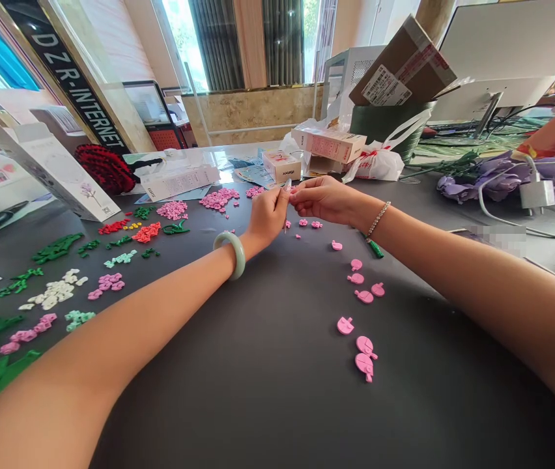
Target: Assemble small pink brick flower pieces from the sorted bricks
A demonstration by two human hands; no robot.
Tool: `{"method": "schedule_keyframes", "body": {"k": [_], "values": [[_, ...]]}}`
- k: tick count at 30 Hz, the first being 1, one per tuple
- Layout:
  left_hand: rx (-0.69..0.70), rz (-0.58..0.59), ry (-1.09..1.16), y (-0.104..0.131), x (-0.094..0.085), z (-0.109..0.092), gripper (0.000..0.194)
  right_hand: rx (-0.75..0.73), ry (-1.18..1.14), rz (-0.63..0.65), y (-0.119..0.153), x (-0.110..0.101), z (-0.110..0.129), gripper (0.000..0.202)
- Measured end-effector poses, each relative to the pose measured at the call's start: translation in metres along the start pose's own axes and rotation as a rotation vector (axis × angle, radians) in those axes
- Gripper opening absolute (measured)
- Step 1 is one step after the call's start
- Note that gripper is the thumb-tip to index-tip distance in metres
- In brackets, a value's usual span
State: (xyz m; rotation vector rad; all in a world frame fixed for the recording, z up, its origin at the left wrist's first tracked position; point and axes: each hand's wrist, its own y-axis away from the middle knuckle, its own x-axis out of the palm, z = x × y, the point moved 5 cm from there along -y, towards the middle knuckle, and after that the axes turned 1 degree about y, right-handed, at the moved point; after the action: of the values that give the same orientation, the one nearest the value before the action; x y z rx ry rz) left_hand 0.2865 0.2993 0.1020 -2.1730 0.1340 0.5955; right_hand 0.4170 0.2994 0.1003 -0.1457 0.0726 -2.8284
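My left hand (268, 213), with a pale green bangle at its wrist, is closed in a fist over the far middle of the table. A slim silvery tip shows above its thumb; what it belongs to I cannot make out. Touching or almost touching it, my right hand (325, 200) pinches a small pink building piece (292, 192), partly hidden by the fingers. Beneath the hands lie a few small pink pieces (316, 225). Round pink pieces with short stems (364, 296) trail toward the near edge. A dark green stick (374, 249) lies under my right wrist.
Sorted heaps on the left include pink pieces (219, 199), red pieces (146, 232), white pieces (56, 290) and green pieces (57, 247). Behind stand small boxes (281, 168) and a white carton (62, 169). Purple flowers (473, 179) and a charger with cable (537, 194) lie right.
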Motion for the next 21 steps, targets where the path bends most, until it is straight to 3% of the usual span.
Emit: {"method": "schedule_keyframes", "body": {"k": [21], "values": [[0.114, -0.028, -0.086, 0.0016, -0.0039, -0.0031, 0.057, -0.016, -0.028, 0.001, 0.0026, 0.0069, 0.0025, 0.024]]}}
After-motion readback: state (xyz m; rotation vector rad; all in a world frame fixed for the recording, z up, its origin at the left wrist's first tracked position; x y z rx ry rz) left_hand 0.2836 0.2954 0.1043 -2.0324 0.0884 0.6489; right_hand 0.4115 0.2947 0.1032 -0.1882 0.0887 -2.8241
